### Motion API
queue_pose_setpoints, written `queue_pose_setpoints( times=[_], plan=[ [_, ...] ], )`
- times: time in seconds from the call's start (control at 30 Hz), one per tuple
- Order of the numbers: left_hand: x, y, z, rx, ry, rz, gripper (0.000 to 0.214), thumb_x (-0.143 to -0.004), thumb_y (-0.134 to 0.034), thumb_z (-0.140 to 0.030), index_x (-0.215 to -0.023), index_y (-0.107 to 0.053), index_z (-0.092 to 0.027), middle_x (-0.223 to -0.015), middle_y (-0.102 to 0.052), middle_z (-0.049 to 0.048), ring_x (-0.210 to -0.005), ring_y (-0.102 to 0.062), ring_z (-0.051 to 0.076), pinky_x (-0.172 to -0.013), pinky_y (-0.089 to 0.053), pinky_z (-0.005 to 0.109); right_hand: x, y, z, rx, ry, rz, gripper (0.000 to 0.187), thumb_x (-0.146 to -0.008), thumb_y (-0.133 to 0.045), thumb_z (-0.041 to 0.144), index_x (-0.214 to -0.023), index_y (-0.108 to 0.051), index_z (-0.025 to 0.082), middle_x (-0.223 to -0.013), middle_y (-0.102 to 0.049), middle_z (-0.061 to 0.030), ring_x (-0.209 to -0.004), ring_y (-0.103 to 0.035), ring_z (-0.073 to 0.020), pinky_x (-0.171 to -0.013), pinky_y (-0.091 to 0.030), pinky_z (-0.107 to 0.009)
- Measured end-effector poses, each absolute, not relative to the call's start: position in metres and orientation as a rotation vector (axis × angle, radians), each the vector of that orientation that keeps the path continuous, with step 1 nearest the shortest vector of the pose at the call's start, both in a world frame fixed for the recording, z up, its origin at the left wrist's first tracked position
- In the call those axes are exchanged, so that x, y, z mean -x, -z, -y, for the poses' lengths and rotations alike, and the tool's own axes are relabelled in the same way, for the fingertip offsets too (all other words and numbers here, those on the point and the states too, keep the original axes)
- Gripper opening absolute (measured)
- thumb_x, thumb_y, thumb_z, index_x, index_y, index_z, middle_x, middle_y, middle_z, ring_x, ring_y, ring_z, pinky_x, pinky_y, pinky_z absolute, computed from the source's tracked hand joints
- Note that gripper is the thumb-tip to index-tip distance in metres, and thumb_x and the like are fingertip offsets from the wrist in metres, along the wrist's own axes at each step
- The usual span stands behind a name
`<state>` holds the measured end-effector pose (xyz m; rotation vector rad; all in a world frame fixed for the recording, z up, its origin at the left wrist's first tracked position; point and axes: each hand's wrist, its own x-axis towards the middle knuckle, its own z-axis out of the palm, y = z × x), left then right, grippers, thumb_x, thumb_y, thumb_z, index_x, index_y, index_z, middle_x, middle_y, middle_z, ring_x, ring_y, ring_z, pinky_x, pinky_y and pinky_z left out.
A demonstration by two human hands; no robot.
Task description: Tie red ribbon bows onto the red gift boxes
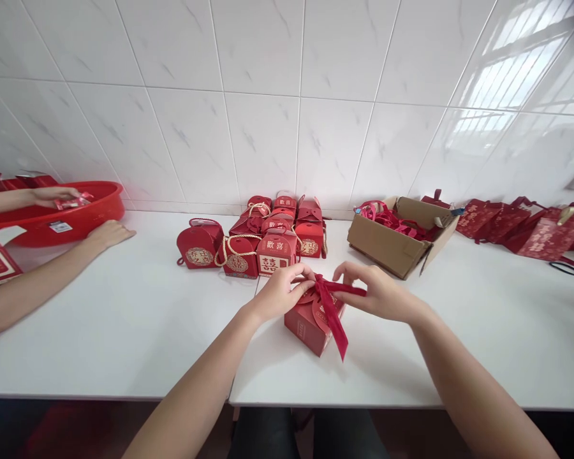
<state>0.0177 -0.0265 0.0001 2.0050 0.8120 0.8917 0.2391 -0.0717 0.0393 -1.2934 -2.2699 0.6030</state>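
Note:
A red gift box (306, 325) with gold print sits on the white table in front of me. A dark red ribbon (333, 319) is gathered at its top, one tail hanging over the front and another pointing right. My left hand (284, 290) pinches the ribbon at the gathered spot, thumb and forefinger together. On the other side, my right hand (375, 293) has its fingers closed around the ribbon's right-hand part. Exactly how the ribbon loops is hidden by my fingers.
Several red gift boxes (239, 255) stand near the wall. A cardboard box (385, 245) holds red ribbons. Red bags (550, 233) and a black ring (566, 269) lie at the right. At the left, a co-worker's hand (60, 196) holds a small packet over a red basin (100, 199).

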Motion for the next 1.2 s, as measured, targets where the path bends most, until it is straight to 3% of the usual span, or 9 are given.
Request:
queue_pose_setpoints(
  times=[0.07, 0.17, 0.33, 0.43, 0.7, 0.87, 1.0, 1.2],
  plan=[
    [-0.018, -0.001, 0.028, -2.007, -0.884, -0.826, 0.015, -0.087, -0.052, -0.032, -0.089, -0.06, -0.02, -0.091, -0.066, 0.0027, -0.086, -0.063, 0.016, -0.08, -0.052, 0.031, -0.247, -0.056, 0.07, 1.297, -0.788, 2.416, 0.029, -0.083, -0.056, 0.046, -0.1, -0.06, 0.024, -0.084, -0.068, -0.0032, -0.073, -0.061, -0.0179, -0.064, -0.046, -0.03],
    [-0.018, -0.003, 0.029, -2.006, -0.874, -0.85, 0.014, -0.087, -0.053, -0.031, -0.089, -0.061, -0.02, -0.091, -0.066, 0.0021, -0.084, -0.063, 0.015, -0.077, -0.052, 0.027, -0.248, -0.07, 0.057, 1.361, -0.665, 2.315, 0.03, -0.085, -0.051, 0.047, -0.087, -0.065, 0.021, -0.09, -0.067, -0.006, -0.08, -0.062, -0.019, -0.069, -0.047, -0.03],
    [-0.018, -0.006, 0.03, -2.042, -0.876, -0.842, 0.011, -0.087, -0.052, -0.028, -0.088, -0.061, -0.02, -0.091, -0.066, 0.0015, -0.085, -0.061, 0.014, -0.078, -0.05, 0.026, -0.231, -0.068, 0.036, 1.361, -0.856, 2.29, 0.04, -0.086, -0.047, 0.054, -0.087, -0.065, 0.018, -0.084, -0.065, -0.0051, -0.069, -0.058, -0.0155, -0.06, -0.043, -0.028],
    [-0.018, -0.008, 0.031, -2.055, -0.869, -0.823, 0.013, -0.088, -0.05, -0.027, -0.09, -0.06, -0.02, -0.091, -0.066, 0.0017, -0.084, -0.061, 0.014, -0.077, -0.05, 0.026, -0.224, -0.061, 0.032, 1.377, -0.937, 2.339, 0.044, -0.081, -0.051, 0.06, -0.078, -0.063, 0.017, -0.075, -0.061, -0.0035, -0.062, -0.051, -0.0127, -0.053, -0.036, -0.026],
    [-0.018, -0.009, 0.031, -2.115, -0.908, -0.8, 0.013, -0.088, -0.049, -0.022, -0.089, -0.062, -0.02, -0.091, -0.064, 0.0029, -0.086, -0.06, 0.015, -0.079, -0.05, 0.027, -0.228, -0.052, 0.029, 1.193, -1.087, 2.307, 0.024, -0.082, -0.057, 0.041, -0.078, -0.052, 0.018, -0.077, -0.056, -0.0002, -0.068, -0.048, -0.0113, -0.058, -0.037, -0.025],
    [-0.018, -0.004, 0.029, -2.104, -0.927, -0.797, 0.013, -0.088, -0.05, -0.024, -0.091, -0.062, -0.02, -0.093, -0.064, 0.0034, -0.088, -0.061, 0.015, -0.084, -0.05, 0.03, -0.23, -0.054, 0.027, 1.226, -1.119, 2.287, 0.032, -0.079, -0.059, 0.045, -0.097, -0.061, 0.018, -0.087, -0.063, -0.0038, -0.076, -0.055, -0.0156, -0.065, -0.043, -0.028],
    [-0.017, -0.004, 0.028, -2.104, -0.944, -0.791, 0.012, -0.087, -0.052, -0.024, -0.092, -0.063, -0.02, -0.094, -0.064, 0.0039, -0.091, -0.061, 0.016, -0.087, -0.05, 0.031, -0.232, -0.058, 0.028, 1.257, -1.104, 2.385, 0.032, -0.08, -0.057, 0.048, -0.088, -0.067, 0.018, -0.083, -0.064, -0.0031, -0.072, -0.053, -0.0145, -0.062, -0.04, -0.027],
    [-0.016, -0.008, 0.029, -2.061, -0.943, -0.794, 0.012, -0.086, -0.055, -0.026, -0.095, -0.061, -0.02, -0.098, -0.065, 0.0041, -0.096, -0.061, 0.017, -0.091, -0.048, 0.033, -0.233, -0.058, 0.028, 1.197, -1.166, 2.31, 0.024, -0.08, -0.059, 0.041, -0.083, -0.061, 0.017, -0.079, -0.062, -0.0013, -0.071, -0.052, -0.0129, -0.064, -0.039, -0.026]
  ],
)
